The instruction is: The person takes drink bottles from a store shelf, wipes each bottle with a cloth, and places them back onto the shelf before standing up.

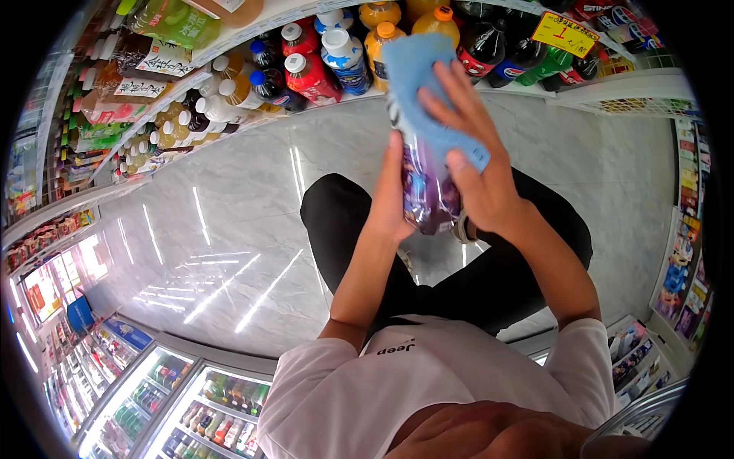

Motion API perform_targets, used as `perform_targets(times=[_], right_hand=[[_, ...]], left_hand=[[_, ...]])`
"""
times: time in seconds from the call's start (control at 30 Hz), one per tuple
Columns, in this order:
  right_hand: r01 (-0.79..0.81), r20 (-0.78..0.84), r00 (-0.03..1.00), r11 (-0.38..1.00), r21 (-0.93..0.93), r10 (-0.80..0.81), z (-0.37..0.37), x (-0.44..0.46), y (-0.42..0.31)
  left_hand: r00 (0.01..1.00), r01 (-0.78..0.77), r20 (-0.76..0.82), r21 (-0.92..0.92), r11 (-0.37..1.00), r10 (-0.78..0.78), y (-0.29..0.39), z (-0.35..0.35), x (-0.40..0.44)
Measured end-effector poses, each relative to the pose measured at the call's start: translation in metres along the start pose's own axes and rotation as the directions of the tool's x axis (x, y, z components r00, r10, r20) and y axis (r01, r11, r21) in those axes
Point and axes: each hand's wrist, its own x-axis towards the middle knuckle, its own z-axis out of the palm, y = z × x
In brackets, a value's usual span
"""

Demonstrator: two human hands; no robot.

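Left hand (388, 191): grip clamped on the purple bottle (425, 183), thumb along its left side, other fingers mostly hidden behind. Right hand (487, 177): grip closed over the blue cloth (417, 65), fingers spread, holding it against the bottle's upper part and right side. Cloth hides the bottle's cap end; cap not visible. Bottle held up, base end toward the person, lower half uncovered, purple label blurred.

Under the bottle: black trousers (336, 218), knees out to either side of it. Around and below it: grey glossy floor (222, 203), streaked with light reflections.

Beyond the bottle's cloth-covered end: shelf (248, 29) with drinks. Just beyond and left of the bottle, a blue-and-white bottle (348, 69), then red bottles (310, 76); directly beyond, orange bottles (380, 50). Beyond and right, a dark cola bottle (482, 52), a green bottle (549, 65) and a yellow price tag (564, 34).

Nearer the person than the bottle: white shirt (451, 359) with "Jeep" print. Well left and nearer: lit fridges (174, 398). Far right of the bottle: packet rack (680, 260), details too small.
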Motion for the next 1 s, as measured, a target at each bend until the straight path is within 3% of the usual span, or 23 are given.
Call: perform_targets(times=[0.03, 0.13, 0.17, 0.3, 0.33, 0.4, 0.43, 0.53, 0.6, 0.67, 0.73, 0.8, 0.83, 0.9, 0.97, 1.0], right_hand=[[-0.030, -0.047, 0.998, 0.999, 0.038, 0.032, -0.003, 0.003, 0.003], [-0.085, -0.089, 0.991, 0.981, 0.176, 0.102, -0.009, 0.007, 0.009], [-0.082, -0.077, 0.992, 0.979, 0.185, 0.097, -0.009, 0.007, 0.010], [-0.016, 0.073, 0.997, 0.993, 0.115, 0.008, -0.011, 0.009, 0.002], [0.002, 0.128, 0.992, 0.994, 0.105, -0.015, -0.011, 0.008, 0.000], [0.012, 0.235, 0.971, 0.993, 0.116, -0.039, -0.005, 0.002, -0.007], [0.013, 0.284, 0.957, 0.991, 0.135, -0.051, -0.001, -0.001, -0.011], [0.033, 0.375, 0.922, 0.984, 0.177, -0.099, 0.005, -0.007, -0.018], [0.077, 0.397, 0.908, 0.984, 0.161, -0.136, 0.006, -0.011, -0.024], [0.107, 0.380, 0.912, 0.984, 0.146, -0.155, 0.007, -0.014, -0.026], [0.129, 0.357, 0.919, 0.984, 0.124, -0.166, 0.010, -0.018, -0.028], [0.189, 0.351, 0.917, 0.981, 0.037, -0.190, 0.014, -0.021, -0.029], [0.219, 0.349, 0.915, 0.976, -0.008, -0.203, 0.015, -0.023, -0.029], [0.261, 0.403, 0.894, 0.958, -0.118, -0.194, 0.015, -0.024, -0.031], [0.214, 0.363, 0.919, 0.967, -0.138, -0.152, 0.015, -0.023, -0.028], [0.142, 0.291, 0.951, 0.985, -0.098, -0.108, 0.016, -0.020, -0.024]], left_hand=[[0.966, 0.106, 0.248, -0.110, 0.988, -0.076, -0.007, -0.020, 0.003], [0.996, 0.068, 0.048, 0.055, 0.996, -0.071, -0.017, -0.010, -0.003], [0.992, 0.069, 0.104, 0.030, 0.997, -0.072, -0.017, -0.011, -0.003], [0.999, 0.019, 0.053, -0.240, 0.971, -0.007, 0.000, 0.001, -0.005], [0.986, 0.006, 0.159, -0.310, 0.951, 0.045, 0.000, -0.011, 0.000], [0.981, -0.184, -0.107, -0.211, 0.960, 0.165, 0.006, 0.004, -0.002], [0.987, -0.151, -0.097, -0.293, 0.944, 0.128, 0.008, -0.002, 0.003], [0.984, -0.172, -0.015, -0.354, 0.919, 0.178, 0.023, -0.017, 0.011], [0.958, 0.028, 0.254, -0.539, 0.842, 0.131, 0.030, -0.029, 0.015], [0.960, 0.026, 0.249, -0.538, 0.843, 0.129, 0.032, -0.029, 0.017], [0.983, -0.181, -0.025, -0.268, 0.946, 0.181, 0.029, -0.007, 0.014], [0.985, -0.167, -0.021, -0.307, 0.937, 0.168, 0.029, -0.008, 0.015], [0.984, -0.052, 0.125, -0.483, 0.874, 0.127, 0.030, -0.020, 0.018], [0.977, -0.040, 0.167, -0.460, 0.887, 0.131, 0.033, -0.019, 0.017], [0.973, -0.231, -0.030, -0.048, 0.972, 0.230, 0.034, -0.009, 0.012], [0.975, -0.223, -0.032, -0.051, 0.973, 0.222, 0.033, -0.006, 0.009]])
